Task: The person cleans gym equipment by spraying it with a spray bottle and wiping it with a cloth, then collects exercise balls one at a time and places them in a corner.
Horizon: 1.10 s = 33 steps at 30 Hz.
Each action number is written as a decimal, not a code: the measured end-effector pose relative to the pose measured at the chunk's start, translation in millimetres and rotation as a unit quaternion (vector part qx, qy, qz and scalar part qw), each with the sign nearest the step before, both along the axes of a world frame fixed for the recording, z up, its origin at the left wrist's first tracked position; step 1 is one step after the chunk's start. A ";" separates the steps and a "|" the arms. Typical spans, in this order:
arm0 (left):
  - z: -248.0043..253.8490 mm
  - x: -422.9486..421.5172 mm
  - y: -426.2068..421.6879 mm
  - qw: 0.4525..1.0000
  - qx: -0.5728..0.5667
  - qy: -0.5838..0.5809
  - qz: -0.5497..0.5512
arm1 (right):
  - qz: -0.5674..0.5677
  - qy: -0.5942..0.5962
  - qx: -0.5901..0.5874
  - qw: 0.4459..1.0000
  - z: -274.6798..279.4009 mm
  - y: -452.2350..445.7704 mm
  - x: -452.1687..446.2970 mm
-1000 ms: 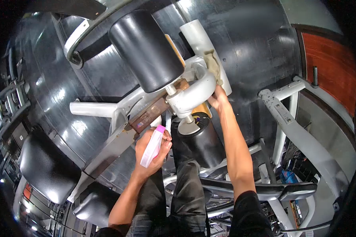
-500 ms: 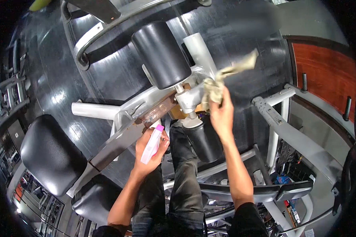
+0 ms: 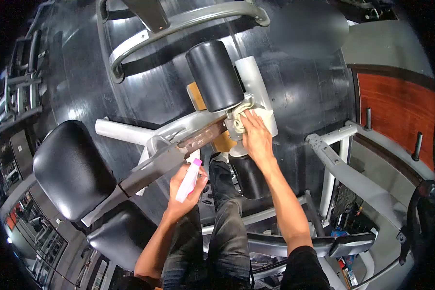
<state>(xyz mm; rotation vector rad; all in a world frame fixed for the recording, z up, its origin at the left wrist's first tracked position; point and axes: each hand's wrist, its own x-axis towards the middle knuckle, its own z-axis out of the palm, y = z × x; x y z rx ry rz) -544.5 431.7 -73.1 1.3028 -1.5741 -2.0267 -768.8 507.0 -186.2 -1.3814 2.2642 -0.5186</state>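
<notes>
My left hand (image 3: 182, 191) is wrapped around a spray bottle with a white and pink spray head (image 3: 190, 180); the rest of the bottle is mostly hidden. A pale yellowish cloth (image 3: 239, 121) lies under my right hand (image 3: 259, 140), whose fingers press it against the metal joint between two padded rollers. The upper black roller (image 3: 215, 76) is just beyond the cloth, and the lower black roller (image 3: 249, 177) sits below my right wrist. From the joint a grey metal beam (image 3: 154, 166) with a worn, rusty-looking section (image 3: 202, 137) runs down to the left.
Two black padded seats (image 3: 75, 169) are at the beam's left end. A curved metal frame (image 3: 188, 19) stands on the dark floor (image 3: 304, 77) ahead. On the right are another machine's grey frame (image 3: 357, 171) and a reddish-brown panel (image 3: 396, 96). My legs (image 3: 226, 227) straddle close by.
My right hand has brought the loosely swinging cloth down and left onto the metal joint, where it is now bunched. My left hand keeps the spray bottle in nearly the same place. The view has shifted slightly.
</notes>
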 end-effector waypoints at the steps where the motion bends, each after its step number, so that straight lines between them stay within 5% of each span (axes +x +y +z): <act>1: 2.3 0.2 0.8 1.000 0.011 0.001 0.002 | 0.002 0.000 -0.003 1.000 -2.0 -5.7 -0.6; 4: 2.5 0.8 6.3 1.000 -0.018 0.009 0.003 | -0.143 -0.081 0.143 0.976 8.3 -40.5 -4.2; 5: 4.1 0.7 7.2 1.000 -0.012 0.007 0.012 | -0.142 -0.079 0.141 0.977 6.4 -43.0 0.0; 8: 5.5 2.5 11.4 1.000 -0.018 0.002 0.024 | -0.372 -0.181 0.009 0.911 6.0 -44.6 19.6; 11: 3.2 1.9 16.1 0.999 -0.014 0.005 0.029 | -0.262 -0.100 -0.124 0.952 -10.4 -37.5 55.4; 13: 6.8 1.9 18.0 1.000 -0.005 0.008 0.029 | -0.237 -0.096 -0.113 0.960 -3.2 -29.4 57.4; 15: 12.3 2.4 16.7 1.000 -0.002 0.009 0.028 | 0.003 0.031 -0.049 0.998 -1.3 -12.3 54.1; 20: 13.9 11.1 15.4 0.998 -0.054 0.006 0.005 | 0.209 0.021 -0.055 0.976 1.6 26.4 32.5; 25: 17.5 27.1 13.2 0.999 -0.050 -0.005 -0.006 | -0.005 -0.105 -0.003 0.994 10.1 15.1 23.4; 27: 19.2 34.4 11.9 0.999 -0.051 -0.010 -0.004 | -0.251 -0.058 -0.060 0.964 5.8 -1.2 32.5; 33: 27.1 54.7 9.8 1.000 -0.024 0.008 0.009 | -0.084 0.052 -0.033 0.995 -0.7 5.1 77.4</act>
